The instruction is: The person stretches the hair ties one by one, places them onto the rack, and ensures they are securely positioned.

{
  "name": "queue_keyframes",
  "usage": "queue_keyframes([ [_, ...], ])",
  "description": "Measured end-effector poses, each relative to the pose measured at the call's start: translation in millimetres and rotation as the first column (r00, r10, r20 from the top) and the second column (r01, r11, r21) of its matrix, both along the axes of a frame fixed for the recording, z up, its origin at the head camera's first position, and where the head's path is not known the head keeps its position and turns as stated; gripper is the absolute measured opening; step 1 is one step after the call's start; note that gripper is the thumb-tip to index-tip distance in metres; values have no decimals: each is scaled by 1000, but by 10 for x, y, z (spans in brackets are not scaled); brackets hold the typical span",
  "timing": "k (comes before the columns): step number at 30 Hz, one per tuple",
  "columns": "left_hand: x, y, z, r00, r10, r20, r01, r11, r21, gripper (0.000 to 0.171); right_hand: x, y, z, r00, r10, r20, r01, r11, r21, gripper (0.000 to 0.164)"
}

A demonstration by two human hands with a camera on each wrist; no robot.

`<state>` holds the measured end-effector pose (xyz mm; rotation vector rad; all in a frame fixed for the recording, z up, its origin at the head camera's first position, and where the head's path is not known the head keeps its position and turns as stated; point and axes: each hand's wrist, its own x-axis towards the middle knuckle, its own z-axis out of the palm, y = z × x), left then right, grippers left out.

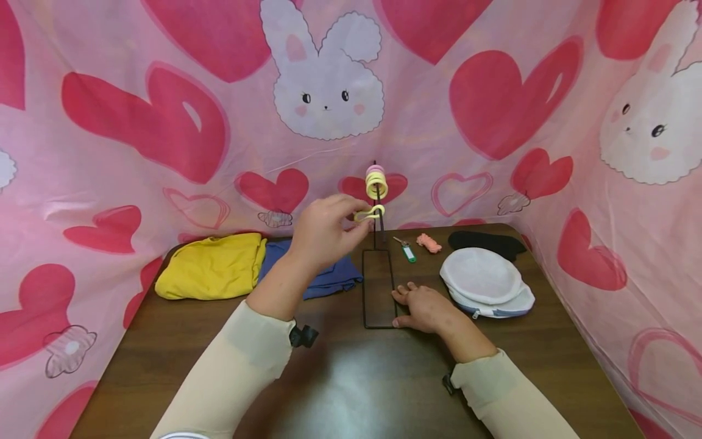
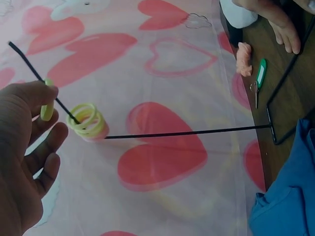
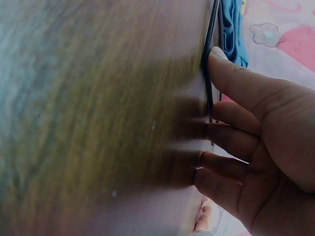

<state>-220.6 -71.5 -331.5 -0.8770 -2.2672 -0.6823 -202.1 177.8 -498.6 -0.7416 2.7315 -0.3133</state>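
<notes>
My left hand (image 1: 329,228) pinches a yellow hair tie (image 1: 368,213) between thumb and fingertips, at the upper arm of a black wire stand (image 1: 364,286). In the head view the tie's far end appears looped round the rod. Further along that arm hang several yellow hair ties (image 2: 81,120) and a pink one (image 1: 375,168) behind them. Low on the table, my right hand (image 1: 428,308) rests at the right side of the stand's rectangular base. Its thumb (image 3: 231,73) touches the base wire, and its fingers lie loosely extended against the tabletop.
Left of the stand lie a folded yellow cloth (image 1: 214,268) and a blue cloth (image 1: 334,277). To the right are keys with a green tag (image 1: 408,251), a coral yarn bundle (image 1: 429,243), a black item (image 1: 488,242) and a white zippered mesh bag (image 1: 482,277). Patterned fabric surrounds the table.
</notes>
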Motion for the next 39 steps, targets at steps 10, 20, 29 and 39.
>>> queue_keyframes([
  [10,-223,183,2,965,259,49,-258,966,-22,30,-18,-18,-3,1000,15,-11,-15,1000,-7,73],
  [20,-290,245,18,897,418,147,-414,908,-61,37,-40,-44,-17,999,31,-20,-31,999,-10,73],
  [29,-156,14,-123,879,381,285,-380,923,-63,49,-48,19,-8,1000,19,-9,-20,999,-29,75],
  [39,136,-367,-474,885,341,318,-321,940,-115,40,-60,142,-58,1000,12,-26,-14,995,-94,73],
])
